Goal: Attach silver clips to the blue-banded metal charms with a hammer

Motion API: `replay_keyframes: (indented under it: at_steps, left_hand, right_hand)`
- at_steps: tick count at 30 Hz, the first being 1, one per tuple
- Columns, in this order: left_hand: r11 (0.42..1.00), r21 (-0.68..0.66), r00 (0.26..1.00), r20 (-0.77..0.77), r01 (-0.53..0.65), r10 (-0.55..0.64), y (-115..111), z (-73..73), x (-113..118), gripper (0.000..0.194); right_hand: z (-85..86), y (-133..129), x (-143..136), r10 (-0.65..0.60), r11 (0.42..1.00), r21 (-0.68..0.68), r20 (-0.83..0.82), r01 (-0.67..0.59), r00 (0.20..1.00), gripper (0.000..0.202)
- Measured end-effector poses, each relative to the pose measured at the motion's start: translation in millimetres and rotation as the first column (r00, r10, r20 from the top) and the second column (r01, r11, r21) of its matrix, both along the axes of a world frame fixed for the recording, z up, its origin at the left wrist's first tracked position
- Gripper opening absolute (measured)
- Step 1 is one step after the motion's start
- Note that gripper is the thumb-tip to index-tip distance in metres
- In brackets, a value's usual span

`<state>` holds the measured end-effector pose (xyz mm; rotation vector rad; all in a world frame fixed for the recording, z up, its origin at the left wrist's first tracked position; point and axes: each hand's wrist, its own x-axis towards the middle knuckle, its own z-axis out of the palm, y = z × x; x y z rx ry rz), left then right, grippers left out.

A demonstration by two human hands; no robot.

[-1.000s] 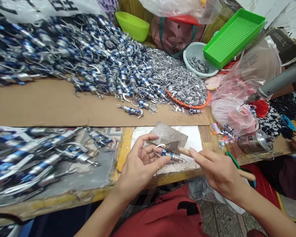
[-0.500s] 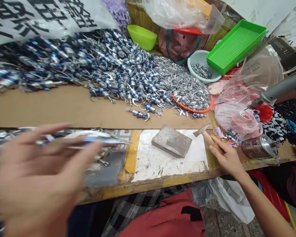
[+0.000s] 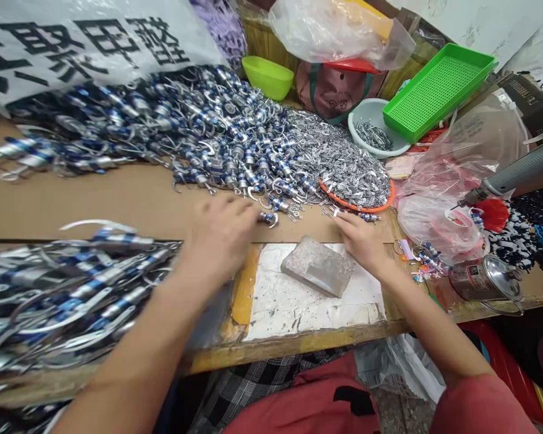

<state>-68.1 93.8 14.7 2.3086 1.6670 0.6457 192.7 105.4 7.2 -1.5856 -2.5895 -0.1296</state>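
Observation:
My left hand (image 3: 224,232), smeared by motion, is over the cardboard beside a small blue-and-silver metal piece with a hook (image 3: 268,219). Its fingers cover part of that piece, and I cannot tell whether they grip it. My right hand (image 3: 359,240) is at the front of the orange-rimmed tray, thumb and fingertips pinched at a small silver metal strip (image 3: 335,212). Between the hands a grey metal block (image 3: 317,266) lies on a white sheet (image 3: 276,313). More blue-and-silver hooked pieces (image 3: 113,283) lie piled at the left front.
A large heap of blue-and-silver pieces (image 3: 185,126) stretches along the back. Silver strips fill the orange-rimmed tray (image 3: 366,208). Behind it stand a pale bowl (image 3: 359,111) and a green basket (image 3: 438,90). A power screwdriver (image 3: 516,172) and a lidded metal pot (image 3: 473,280) are at right.
My left hand has moved right and forward from the left pile; the piece it carried no longer shows. My right hand has let go of the hammer and moved left to the strips.

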Motion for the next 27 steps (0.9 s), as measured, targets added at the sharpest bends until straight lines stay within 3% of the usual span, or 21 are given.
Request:
replay_keyframes:
  at_steps: [3,6,7,9,10,12,13,14,15,17,18,19,22,27]
  left_hand:
    - [1.000,-0.023,0.990,-0.139,0.017,-0.020,20,0.9,27,0.028]
    - [1.000,-0.013,0.982,-0.186,-0.004,0.001,23,4.9,31,0.029]
    - [1.000,0.004,0.990,-0.139,-0.022,0.022,20,8.3,29,0.034]
    - [0.998,0.019,0.990,0.129,-0.067,0.064,7,16.8,27,0.047]
    - [0.997,-0.006,0.938,0.338,-0.077,0.075,-1,20.7,27,0.052]
    - [0.992,-0.129,0.715,0.692,-0.011,0.098,-22,25.3,31,0.047]
    - [0.975,-0.212,0.608,0.783,0.061,0.133,-33,25.3,36,0.037]
    - [0.950,-0.290,0.523,0.831,0.114,0.191,-44,23.6,41,0.026]
    - [0.922,-0.358,0.463,0.848,0.146,0.256,-53,20.5,46,0.020]
    - [0.883,-0.444,0.398,0.845,0.151,0.357,-68,12.2,55,0.014]
    - [0.875,-0.468,0.392,0.834,0.127,0.389,-74,8.1,59,0.014]
    - [0.874,-0.476,0.402,0.822,0.096,0.403,-77,4.7,61,0.014]
    - [0.898,-0.440,0.469,0.798,0.027,0.377,-82,0.5,65,0.013]
    - [0.915,-0.400,0.493,0.808,0.056,0.323,-83,4.6,64,0.011]
  right_hand:
    - [-1.7,31,-33,0.008,0.999,-0.049,0.054,-0.005,0.999,0.028]
    - [-3.5,42,-46,0.000,0.998,-0.064,0.058,0.003,0.998,0.026]
    - [-3.5,43,-45,0.001,0.998,-0.061,0.046,0.002,0.999,0.026]
    - [-2.2,42,-39,0.002,0.998,-0.055,0.003,-0.002,1.000,0.026]
    - [-0.7,40,-34,-0.002,0.999,-0.048,-0.025,0.001,1.000,0.027]
    - [4.1,31,-24,-0.023,1.000,-0.022,-0.091,0.022,0.996,0.030]
    - [7.2,23,-20,-0.038,0.999,-0.017,-0.197,0.035,0.980,0.031]
    - [10.5,12,-18,-0.050,0.999,-0.038,-0.360,0.039,0.932,0.030]
    - [13.9,-2,-17,-0.062,0.996,-0.085,-0.555,0.018,0.830,0.028]
    - [19.6,-32,-21,-0.124,0.976,-0.193,-0.871,-0.100,0.475,0.027]
    - [21.5,-47,-26,-0.163,0.963,-0.221,-0.934,-0.157,0.319,0.029]
    - [22.6,-60,-31,-0.192,0.952,-0.237,-0.956,-0.195,0.223,0.030]
    - [20.8,-85,-46,-0.226,0.948,-0.246,-0.967,-0.202,0.117,0.031]
    - [12.6,-89,-52,-0.246,0.940,-0.241,-0.969,-0.243,0.008,0.033]
